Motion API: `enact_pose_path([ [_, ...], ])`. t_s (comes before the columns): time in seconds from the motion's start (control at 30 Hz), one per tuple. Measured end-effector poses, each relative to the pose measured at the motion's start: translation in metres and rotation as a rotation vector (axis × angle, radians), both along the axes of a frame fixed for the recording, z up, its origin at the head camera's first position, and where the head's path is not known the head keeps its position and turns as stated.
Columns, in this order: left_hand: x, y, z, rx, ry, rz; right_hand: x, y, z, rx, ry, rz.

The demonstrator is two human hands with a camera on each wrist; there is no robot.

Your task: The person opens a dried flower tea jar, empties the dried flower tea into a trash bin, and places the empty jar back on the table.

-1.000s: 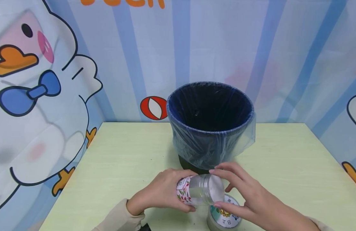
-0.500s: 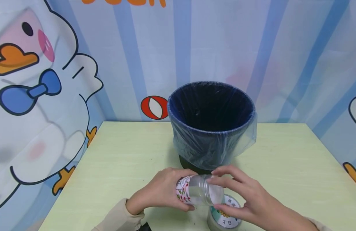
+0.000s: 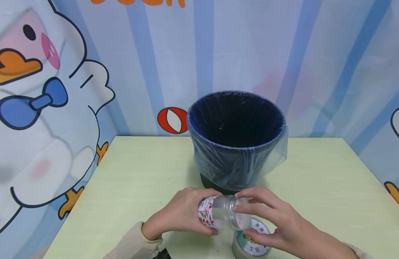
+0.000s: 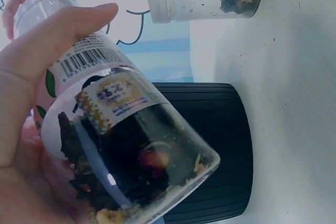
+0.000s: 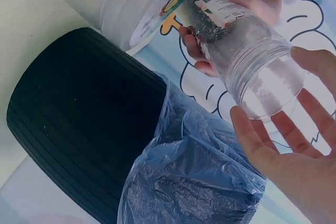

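My left hand (image 3: 183, 212) grips a clear jar (image 3: 220, 214) with a pink floral label, lying on its side above the table. In the left wrist view dark dried bits and a reddish piece lie in its base end. My right hand (image 3: 280, 219) holds the rim of the jar's clear lid (image 3: 243, 217), with thumb and fingers spread around it, as the right wrist view also shows. Below them stands a second jar (image 3: 252, 244) with a round printed top. Dried bits fill part of it in the left wrist view.
Just behind the hands stands a dark ribbed bin (image 5: 79, 119) lined with a blue plastic bag (image 3: 230, 165). The pale table (image 3: 147, 172) has a few dark specks. A printed duck curtain (image 3: 244, 46) closes off the back and sides.
My right fingers have shifted around the lid, the forefinger moving lower and nearer the jar's neck. The left hand and jar stay nearly still.
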State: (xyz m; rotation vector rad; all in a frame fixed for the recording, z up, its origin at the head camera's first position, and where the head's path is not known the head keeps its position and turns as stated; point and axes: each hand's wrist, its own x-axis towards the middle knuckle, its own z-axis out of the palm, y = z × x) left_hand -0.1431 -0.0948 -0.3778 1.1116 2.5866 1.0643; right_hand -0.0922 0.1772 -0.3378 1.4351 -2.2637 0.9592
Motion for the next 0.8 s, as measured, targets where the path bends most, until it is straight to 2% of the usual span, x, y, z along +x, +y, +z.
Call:
enact_pose_path([
  [0.23, 0.0, -0.001, -0.001, 0.01, -0.013, -0.006, -0.002, -0.001, 0.0, 0.021, 0.101, 0.07],
  [0.3, 0.0, -0.001, -0.001, 0.019, -0.023, -0.007, -0.001, 0.0, 0.001, 0.035, 0.09, 0.061],
  [0.4, 0.0, 0.0, -0.002, 0.027, -0.03, -0.009, 0.004, 0.001, 0.003, 0.065, 0.039, 0.008],
  [0.5, 0.0, 0.0, -0.003, 0.027, -0.022, -0.007, 0.007, 0.0, 0.004, 0.096, -0.024, -0.09],
  [0.63, 0.001, -0.001, -0.004, 0.017, 0.005, 0.004, 0.008, -0.004, 0.003, 0.081, -0.149, -0.194],
  [0.8, 0.003, 0.0, -0.004, 0.016, 0.024, 0.013, 0.007, -0.008, -0.002, -0.02, -0.26, -0.211],
])
